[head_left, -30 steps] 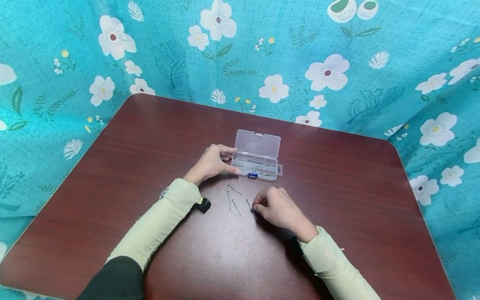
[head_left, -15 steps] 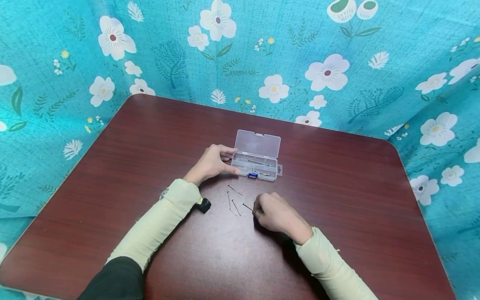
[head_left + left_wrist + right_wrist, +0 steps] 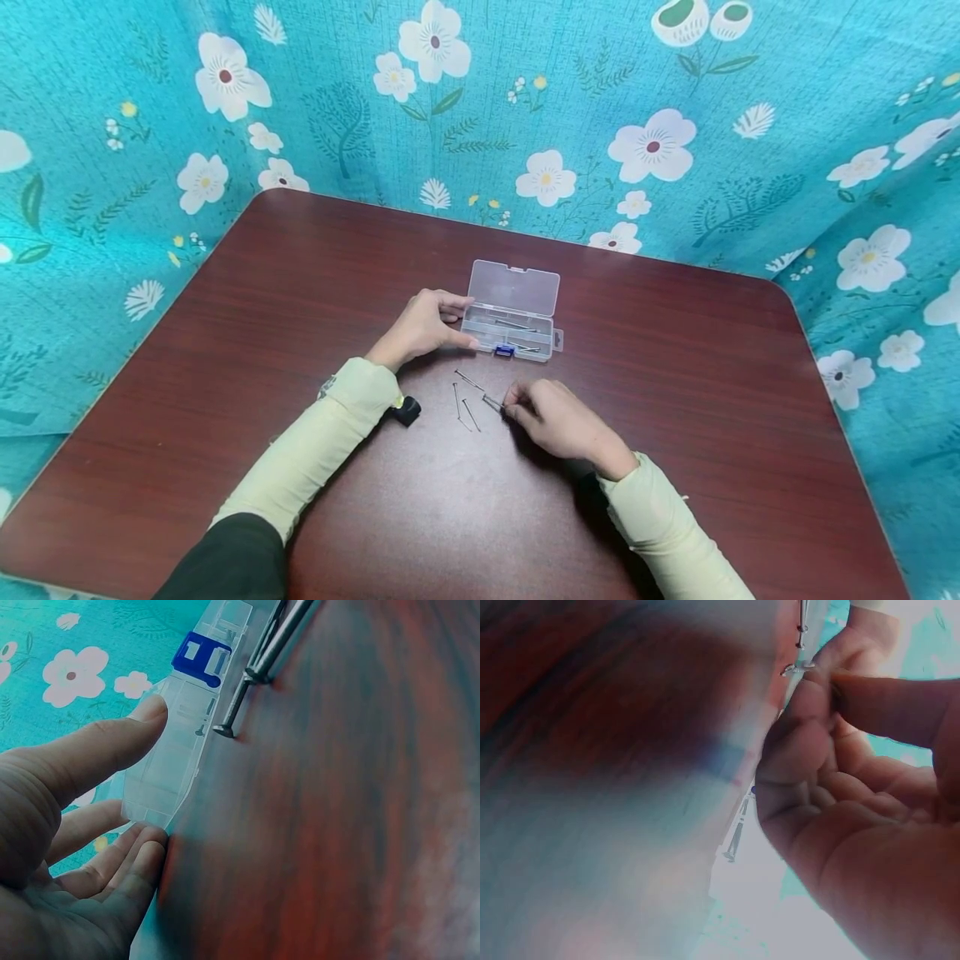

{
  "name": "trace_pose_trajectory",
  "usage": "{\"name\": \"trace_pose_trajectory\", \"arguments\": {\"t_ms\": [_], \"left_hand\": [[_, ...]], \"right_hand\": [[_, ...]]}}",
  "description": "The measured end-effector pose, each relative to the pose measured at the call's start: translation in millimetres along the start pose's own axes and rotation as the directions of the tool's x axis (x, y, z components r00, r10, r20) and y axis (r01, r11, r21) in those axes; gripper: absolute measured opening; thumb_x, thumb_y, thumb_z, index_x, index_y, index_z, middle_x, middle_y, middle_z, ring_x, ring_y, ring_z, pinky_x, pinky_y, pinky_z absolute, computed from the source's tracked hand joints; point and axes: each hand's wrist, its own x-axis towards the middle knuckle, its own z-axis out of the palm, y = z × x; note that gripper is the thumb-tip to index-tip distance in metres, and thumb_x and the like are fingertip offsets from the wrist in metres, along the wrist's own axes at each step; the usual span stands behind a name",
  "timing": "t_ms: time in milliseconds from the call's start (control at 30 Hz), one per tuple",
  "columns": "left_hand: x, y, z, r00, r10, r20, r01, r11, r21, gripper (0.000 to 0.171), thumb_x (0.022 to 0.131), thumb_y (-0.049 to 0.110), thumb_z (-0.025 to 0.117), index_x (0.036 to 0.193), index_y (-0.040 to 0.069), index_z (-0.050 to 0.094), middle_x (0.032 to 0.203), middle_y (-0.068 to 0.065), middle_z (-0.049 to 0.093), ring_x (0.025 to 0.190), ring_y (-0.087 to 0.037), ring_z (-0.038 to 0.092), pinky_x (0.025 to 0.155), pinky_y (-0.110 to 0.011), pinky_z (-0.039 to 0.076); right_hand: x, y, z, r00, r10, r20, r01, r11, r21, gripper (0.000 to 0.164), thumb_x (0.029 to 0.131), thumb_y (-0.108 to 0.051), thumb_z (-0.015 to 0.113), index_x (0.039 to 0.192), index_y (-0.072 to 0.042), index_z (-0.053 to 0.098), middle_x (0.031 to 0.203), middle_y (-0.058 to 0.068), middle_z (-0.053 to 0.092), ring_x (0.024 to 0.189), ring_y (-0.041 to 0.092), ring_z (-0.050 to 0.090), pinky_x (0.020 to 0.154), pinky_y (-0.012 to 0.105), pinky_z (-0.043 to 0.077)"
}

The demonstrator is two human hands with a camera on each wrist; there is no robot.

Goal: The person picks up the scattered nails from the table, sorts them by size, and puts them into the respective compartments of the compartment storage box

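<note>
Turquoise fabric [image 3: 345,100] printed with white flowers is hung behind a dark reddish-brown worktop [image 3: 675,358]. Near the worktop's middle a clear plastic box [image 3: 489,338] is set, its lid [image 3: 513,288] raised at the rear and a blue clasp [image 3: 505,351] fixed at its front edge. The box's left end is held by the left hand [image 3: 420,327], the thumb placed at the front corner and the fingers spread apart from it, around the end. Inside, nails [image 3: 516,326] are laid lengthwise in the rear compartment, and more are seen in the front right one. Several loose nails [image 3: 472,414] are scattered in front of the box. Just to their right, a nail [image 3: 491,402] is pinched between the thumb and fingers of the right hand [image 3: 558,417], its head pointed leftward; whether a second is held with it cannot be told. Both forearms are covered by pale sleeves [image 3: 311,454].
</note>
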Motion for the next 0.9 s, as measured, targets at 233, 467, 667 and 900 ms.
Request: {"name": "trace_pose_trajectory", "arguments": {"t_ms": [233,467,667,900], "left_hand": [[0.5,0.9,-0.4,1.0,0.006,-0.004,-0.006,1.0,0.003,0.073,0.065,0.016,0.097,0.132,0.009,0.068,0.122,-0.01,0.069,0.11,-0.021,0.065,0.097,-0.033,0.052],[0.8,2.2,-1.2,1.0,0.019,-0.012,-0.019,1.0,0.001,0.073,0.064,0.015,0.098,0.131,0.007,0.068,0.121,-0.011,0.069,0.109,-0.022,0.066,0.096,-0.034,0.053],[0.7,2.4,-0.3,1.0,0.016,-0.013,-0.016,1.0,0.005,0.073,0.065,0.015,0.097,0.131,0.007,0.068,0.121,-0.01,0.07,0.109,-0.021,0.066,0.096,-0.033,0.052],[-0.9,1.8,0.4,1.0,-0.001,-0.006,0.001,1.0,-0.004,0.072,0.066,0.014,0.097,0.132,0.009,0.068,0.122,-0.009,0.069,0.109,-0.021,0.065,0.095,-0.034,0.053]], "right_hand": [[1,5,-11,0.999,-0.031,-0.024,0.035,0.983,0.178,0.01,0.097,0.001,0.061,0.098,-0.003,0.07,0.091,0.004,0.068,0.078,0.012,0.056,0.071,0.028,0.049],[7,7,-18,0.995,-0.01,-0.102,0.03,0.979,0.202,0.017,0.095,0.005,0.062,0.101,-0.003,0.076,0.098,0.006,0.073,0.091,0.015,0.06,0.081,0.033,0.05],[13,8,-19,0.977,0.075,-0.198,-0.024,0.968,0.249,0.018,0.093,0.004,0.067,0.105,-0.003,0.078,0.101,0.004,0.075,0.09,0.015,0.063,0.074,0.032,0.05],[20,11,-23,0.943,0.169,-0.287,-0.085,0.956,0.281,0.017,0.092,0.003,0.07,0.102,-0.005,0.081,0.096,0.002,0.075,0.076,0.016,0.061,0.057,0.026,0.047]]}}
